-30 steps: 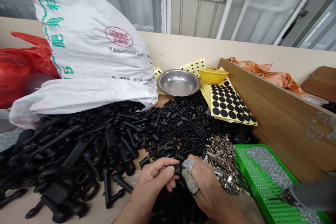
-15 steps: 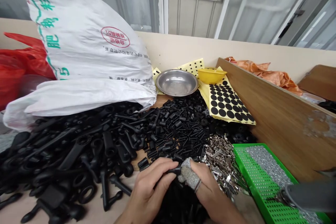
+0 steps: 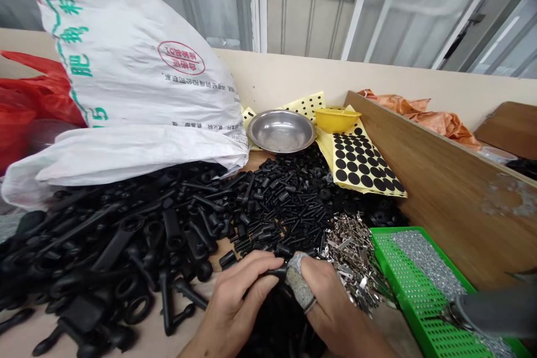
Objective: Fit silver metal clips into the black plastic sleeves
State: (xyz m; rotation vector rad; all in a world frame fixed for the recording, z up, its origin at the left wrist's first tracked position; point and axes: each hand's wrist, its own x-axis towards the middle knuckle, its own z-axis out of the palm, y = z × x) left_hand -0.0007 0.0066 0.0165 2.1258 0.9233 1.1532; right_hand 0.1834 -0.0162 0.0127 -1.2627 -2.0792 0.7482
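My left hand [image 3: 239, 297] is closed, with a short black plastic part [image 3: 277, 272] pinched between thumb and forefinger. From the other side, my right hand [image 3: 329, 296] is closed at the far end of the same part. A grey wrap [image 3: 300, 282] covers a finger of my right hand and hides the contact there. Beneath both hands lie more black parts in shadow. A pile of small black plastic pieces [image 3: 283, 201] spreads just beyond them. Shiny metal clips [image 3: 350, 249] are heaped right of my right hand.
Black crank-like handles [image 3: 130, 235] cover the left side, below a white woven sack [image 3: 138, 67]. A steel bowl [image 3: 282, 133], a yellow bowl [image 3: 337, 119] and a sheet of black round stickers [image 3: 364, 165] stand behind. At right are a green tray [image 3: 405, 282], a grey tool [image 3: 490, 313] and a wooden board [image 3: 436, 190].
The wrapped finger of my right hand has turned and tilted slightly downward at the black part. My left hand keeps its pinch almost in place. The view has shifted a little.
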